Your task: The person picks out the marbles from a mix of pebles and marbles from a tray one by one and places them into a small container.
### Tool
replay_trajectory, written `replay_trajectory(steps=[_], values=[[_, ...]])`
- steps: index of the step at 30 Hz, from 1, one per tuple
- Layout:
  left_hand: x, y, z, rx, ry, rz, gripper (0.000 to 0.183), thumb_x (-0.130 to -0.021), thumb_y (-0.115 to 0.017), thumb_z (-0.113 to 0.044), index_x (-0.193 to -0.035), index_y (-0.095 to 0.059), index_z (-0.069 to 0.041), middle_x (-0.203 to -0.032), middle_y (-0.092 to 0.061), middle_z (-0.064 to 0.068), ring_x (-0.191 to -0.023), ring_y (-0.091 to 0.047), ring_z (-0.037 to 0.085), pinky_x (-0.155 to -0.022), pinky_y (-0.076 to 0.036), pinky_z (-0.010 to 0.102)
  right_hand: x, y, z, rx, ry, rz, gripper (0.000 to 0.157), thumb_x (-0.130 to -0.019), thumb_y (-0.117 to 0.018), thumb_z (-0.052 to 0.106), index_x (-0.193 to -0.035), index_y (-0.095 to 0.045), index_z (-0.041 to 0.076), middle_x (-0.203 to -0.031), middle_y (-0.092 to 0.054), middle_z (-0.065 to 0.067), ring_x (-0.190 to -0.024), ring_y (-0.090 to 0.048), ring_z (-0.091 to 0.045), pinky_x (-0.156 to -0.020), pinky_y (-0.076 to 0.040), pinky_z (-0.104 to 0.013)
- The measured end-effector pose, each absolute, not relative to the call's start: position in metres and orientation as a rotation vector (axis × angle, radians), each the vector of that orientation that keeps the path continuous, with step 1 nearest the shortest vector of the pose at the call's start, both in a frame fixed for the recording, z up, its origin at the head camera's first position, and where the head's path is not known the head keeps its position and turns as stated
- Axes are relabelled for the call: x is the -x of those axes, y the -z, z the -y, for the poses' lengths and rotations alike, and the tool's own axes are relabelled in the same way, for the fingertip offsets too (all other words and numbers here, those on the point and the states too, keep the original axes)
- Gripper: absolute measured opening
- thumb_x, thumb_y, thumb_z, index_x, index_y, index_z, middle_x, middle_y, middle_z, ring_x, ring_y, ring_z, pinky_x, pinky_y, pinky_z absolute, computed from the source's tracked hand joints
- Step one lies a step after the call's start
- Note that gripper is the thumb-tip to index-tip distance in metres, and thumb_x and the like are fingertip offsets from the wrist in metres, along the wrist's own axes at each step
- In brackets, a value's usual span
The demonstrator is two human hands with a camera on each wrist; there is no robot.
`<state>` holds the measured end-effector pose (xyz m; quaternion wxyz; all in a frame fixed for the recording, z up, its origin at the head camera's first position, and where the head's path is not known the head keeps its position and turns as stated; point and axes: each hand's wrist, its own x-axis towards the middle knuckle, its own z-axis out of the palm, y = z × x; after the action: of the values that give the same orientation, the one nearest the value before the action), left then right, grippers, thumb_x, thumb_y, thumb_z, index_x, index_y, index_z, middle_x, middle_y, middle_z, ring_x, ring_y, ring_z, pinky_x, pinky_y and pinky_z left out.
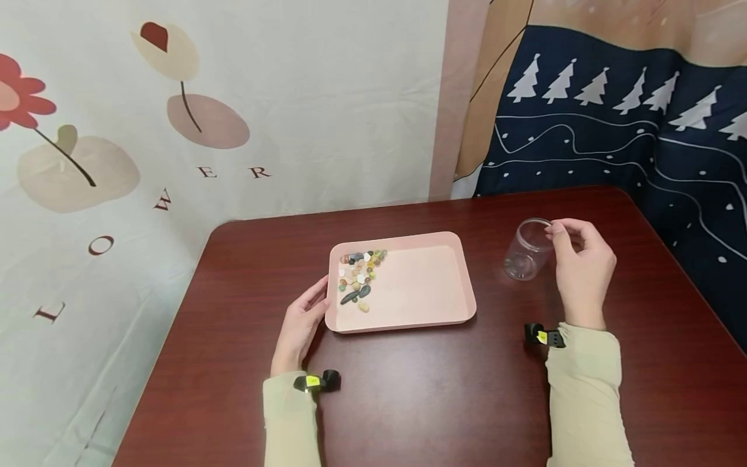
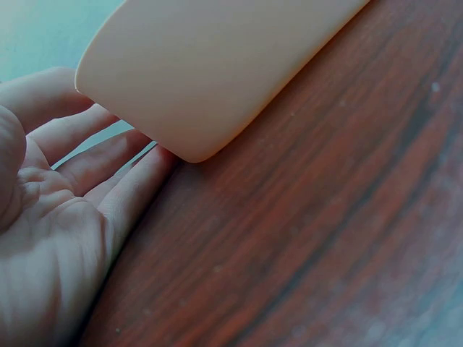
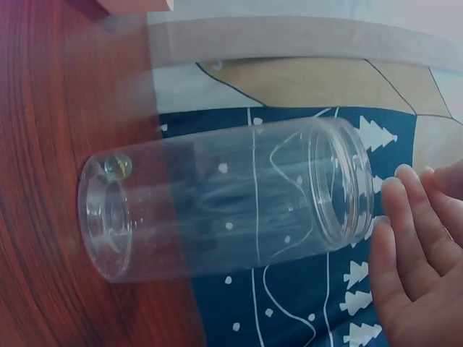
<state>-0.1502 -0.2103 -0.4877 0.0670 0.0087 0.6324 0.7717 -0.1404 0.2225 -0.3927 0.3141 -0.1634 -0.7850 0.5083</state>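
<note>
At the left end of a pink tray [image 1: 420, 279], my left hand [image 1: 301, 324] touches the outer wall with its fingers extended. The left wrist view shows those fingers [image 2: 137, 184] against the tray's corner [image 2: 181, 123]. Inside the tray, several small stones and beads [image 1: 360, 275] are gathered on the left side. My right hand [image 1: 583, 266] is at the rim of a clear plastic jar [image 1: 526, 253], which stands upright and lidless. In the right wrist view its fingertips [image 3: 396, 191] are beside the rim, with nothing visible held. A clear glass marble [image 3: 119, 167] lies at the jar's bottom.
Tray and jar stand on a dark red-brown wooden table [image 1: 408, 395]. A pale cloth with flower prints [image 1: 327, 104] hangs behind it, and a navy cloth with white trees [image 1: 589, 136] hangs at the right. Each wrist wears a small black camera [image 1: 331, 381].
</note>
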Motion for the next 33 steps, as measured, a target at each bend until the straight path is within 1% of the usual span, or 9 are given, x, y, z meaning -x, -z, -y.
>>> replay_trajectory(steps=[5, 12, 19, 33], values=[[0.151, 0.486, 0.21, -0.01, -2.32, -1.902, 0.047, -0.087, -0.05, 0.003, -0.133, -0.042, -0.005, -0.137, -0.039, 0.006, -0.125, -0.035, 0.017, -0.095, -0.037, 0.026, 0.141, 0.394, -0.217, 0.372, -1.332, 2.097, 0.024, -0.086, -0.056, 0.035, -0.1, -0.067, 0.018, -0.089, -0.066, 0.001, -0.078, -0.057, -0.006, -0.062, -0.039, -0.018], [0.152, 0.485, 0.209, 0.001, -2.315, -1.903, 0.046, -0.088, -0.048, 0.005, -0.133, -0.042, -0.004, -0.137, -0.039, 0.005, -0.126, -0.034, 0.016, -0.095, -0.036, 0.025, 0.142, 0.392, -0.213, 0.337, -1.349, 2.113, 0.025, -0.086, -0.056, 0.035, -0.101, -0.066, 0.018, -0.09, -0.066, 0.001, -0.078, -0.058, -0.007, -0.067, -0.041, -0.017], [0.152, 0.485, 0.21, -0.02, -2.33, -1.886, 0.047, -0.088, -0.047, 0.005, -0.133, -0.04, -0.003, -0.137, -0.038, 0.007, -0.126, -0.034, 0.017, -0.095, -0.036, 0.026, 0.141, 0.391, -0.209, 0.339, -1.34, 2.133, 0.025, -0.086, -0.056, 0.037, -0.1, -0.066, 0.02, -0.088, -0.066, 0.001, -0.079, -0.057, -0.007, -0.069, -0.041, -0.018], [0.152, 0.487, 0.21, -0.02, -2.333, -1.887, 0.047, -0.088, -0.047, 0.006, -0.133, -0.039, -0.002, -0.138, -0.037, 0.008, -0.126, -0.033, 0.018, -0.096, -0.035, 0.026, 0.143, 0.391, -0.201, 0.234, -1.352, 2.144, 0.022, -0.086, -0.056, 0.034, -0.099, -0.066, 0.019, -0.085, -0.066, 0.001, -0.074, -0.058, -0.008, -0.066, -0.043, -0.017]])
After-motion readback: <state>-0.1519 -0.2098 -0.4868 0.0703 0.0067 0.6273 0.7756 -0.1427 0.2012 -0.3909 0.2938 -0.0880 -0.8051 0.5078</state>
